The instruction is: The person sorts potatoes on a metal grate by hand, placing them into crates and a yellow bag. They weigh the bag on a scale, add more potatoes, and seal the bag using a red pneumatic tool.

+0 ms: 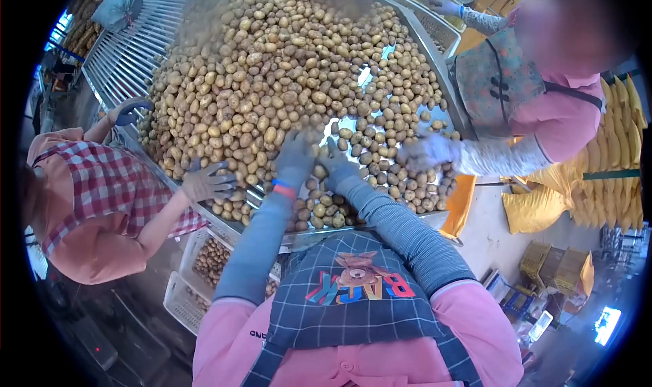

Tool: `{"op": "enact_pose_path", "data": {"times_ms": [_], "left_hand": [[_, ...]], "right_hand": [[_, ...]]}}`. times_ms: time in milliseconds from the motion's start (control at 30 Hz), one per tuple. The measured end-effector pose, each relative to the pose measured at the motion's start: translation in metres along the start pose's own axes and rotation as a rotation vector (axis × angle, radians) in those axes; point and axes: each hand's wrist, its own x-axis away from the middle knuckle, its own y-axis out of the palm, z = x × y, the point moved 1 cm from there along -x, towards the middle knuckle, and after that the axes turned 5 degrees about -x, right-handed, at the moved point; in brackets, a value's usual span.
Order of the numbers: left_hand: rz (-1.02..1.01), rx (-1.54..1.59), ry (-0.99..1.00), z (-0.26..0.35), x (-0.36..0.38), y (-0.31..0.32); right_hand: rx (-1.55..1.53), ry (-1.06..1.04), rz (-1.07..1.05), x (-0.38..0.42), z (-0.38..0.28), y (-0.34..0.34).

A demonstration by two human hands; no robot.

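Note:
A big heap of small potatoes [251, 81] covers the metal sorting table [238, 232] before me. My left hand [295, 161], in a grey glove with a red-and-blue band at the wrist, lies on the potatoes with its fingers stretched forward. Close beside it on the right, my right hand [337, 166] is also gloved and reaches among the potatoes, fingers apart. Neither hand visibly grips a potato, though the fingertips are a little blurred. Bright patches of the table surface show just beyond my right hand. Loose potatoes lie between my forearms.
On the left, a co-worker's gloved hand [207, 182] touches the heap; on the right, another's gloved hand [429, 153] blurs over potatoes. White crates [178, 299] holding potatoes stand below the table. Metal rollers [129, 58] run at the back left. Yellow sacks [536, 207] lie at right.

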Motion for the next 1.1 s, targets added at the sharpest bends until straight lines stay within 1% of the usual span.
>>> {"op": "enact_pose_path", "data": {"times_ms": [33, 67, 100, 133, 167, 200, 233, 300, 333, 400, 433, 467, 533, 567, 600, 667, 733, 833, 900, 1033, 1100], "left_hand": [[-0.183, -0.278, 0.003, 0.014, -0.014, -0.005], [-0.171, -0.281, 0.019, 0.012, -0.025, 0.008], [-0.314, -0.446, 0.003, 0.003, -0.036, 0.031], [-0.456, -0.614, -0.016, 0.000, -0.046, 0.046], [-0.538, -0.686, -0.034, 0.008, -0.052, 0.048], [-0.526, -0.697, -0.018, 0.012, -0.057, 0.045], [-0.566, -0.707, -0.015, 0.015, -0.055, 0.043], [-0.627, -0.714, -0.025, 0.018, -0.052, 0.040], [-0.619, -0.718, -0.018, 0.014, -0.045, 0.035], [-0.213, -0.122, 0.058, -0.002, -0.024, 0.024], [-0.201, 0.288, -0.007, -0.011, -0.012, 0.017], [-0.189, 0.693, -0.075, -0.022, -0.001, 0.007], [-0.295, 1.008, -0.107, -0.039, 0.026, -0.039], [-0.371, 1.012, -0.091, -0.049, 0.033, -0.055], [-0.358, 1.018, -0.116, -0.046, 0.041, -0.062], [-0.451, 0.821, -0.099, -0.042, 0.043, -0.072], [-0.494, 0.837, -0.075, -0.043, 0.040, -0.070], [-0.424, 0.842, -0.066, -0.044, 0.044, -0.071], [-0.424, 0.838, -0.155, -0.045, 0.048, -0.077], [-0.415, 0.844, -0.149, -0.057, 0.056, -0.078], [-0.418, 0.867, -0.168, -0.057, 0.057, -0.079]], "right_hand": [[0.018, -0.010, -0.059, -0.003, -0.005, 0.003], [0.037, -0.020, -0.114, -0.009, -0.007, 0.009], [0.100, -0.018, -0.155, -0.024, 0.002, 0.027], [0.097, -0.017, -0.133, -0.032, 0.009, 0.032], [-0.071, 0.128, -0.168, -0.037, 0.014, 0.036], [-0.242, 0.270, -0.203, -0.042, 0.019, 0.039], [-0.249, 0.268, -0.185, -0.043, 0.023, 0.045], [-0.196, 0.043, -0.014, -0.033, 0.030, 0.055], [-0.197, 0.041, -0.004, -0.025, 0.038, 0.055], [-0.595, -0.088, 0.026, -0.004, 0.055, 0.036], [-0.563, -0.068, 0.115, 0.000, 0.065, 0.036], [-0.570, -0.066, 0.112, 0.006, 0.070, 0.023], [-1.183, -0.127, 0.045, 0.034, 0.060, -0.026], [-1.265, -0.113, -0.025, 0.038, 0.056, -0.039], [-1.345, -0.098, -0.103, 0.038, 0.052, -0.045], [-1.270, -0.141, -0.119, 0.030, 0.045, -0.038], [-1.151, -0.136, -0.091, 0.023, 0.037, -0.037], [-1.177, -0.161, -0.086, 0.021, 0.036, -0.033], [-1.215, -0.170, -0.092, 0.020, 0.038, -0.036], [-1.149, -0.160, -0.058, 0.028, 0.047, -0.036], [-1.246, -0.151, -0.042, 0.030, 0.053, -0.033]]}}
